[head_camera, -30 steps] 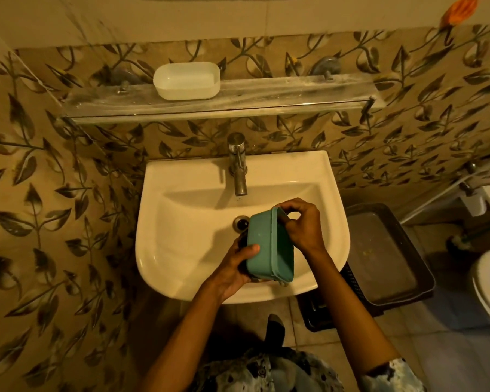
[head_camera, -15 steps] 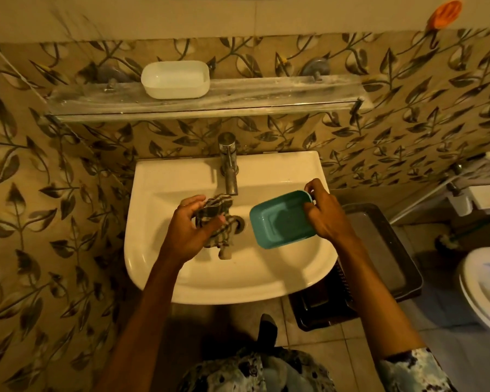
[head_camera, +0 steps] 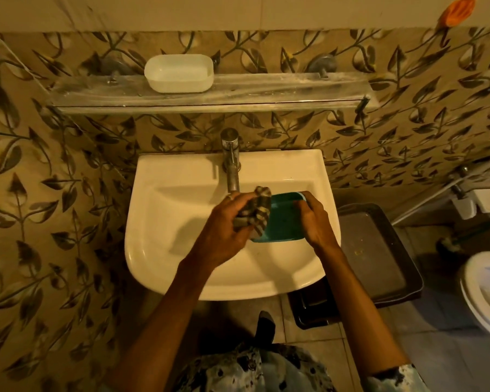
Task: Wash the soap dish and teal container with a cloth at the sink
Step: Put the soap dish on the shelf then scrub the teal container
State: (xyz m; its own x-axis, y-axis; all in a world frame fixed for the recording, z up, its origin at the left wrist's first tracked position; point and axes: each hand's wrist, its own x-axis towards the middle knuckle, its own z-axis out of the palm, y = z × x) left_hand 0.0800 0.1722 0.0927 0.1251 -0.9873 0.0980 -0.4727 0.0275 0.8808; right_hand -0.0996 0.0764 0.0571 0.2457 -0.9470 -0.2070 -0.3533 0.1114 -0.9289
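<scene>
My right hand (head_camera: pixel 313 222) grips the right side of the teal container (head_camera: pixel 285 223), which is held open side up over the white sink (head_camera: pixel 164 227). A bunched checked cloth (head_camera: pixel 255 212) is in my left hand (head_camera: pixel 224 230) and presses on the container's left edge, covering part of it. The white soap dish (head_camera: pixel 178 72) stands on the glass shelf (head_camera: pixel 266 93) above the sink, apart from both hands.
The chrome tap (head_camera: pixel 231 162) rises at the back of the sink, just above the cloth. A dark tray (head_camera: pixel 379 250) lies on a bin to the right of the sink. A toilet (head_camera: pixel 484 292) is at the far right. Leaf-patterned tiles cover the wall.
My left hand has carried the cloth rightward from the drain onto the teal container. My right hand has brought the container a little left, closer under the tap.
</scene>
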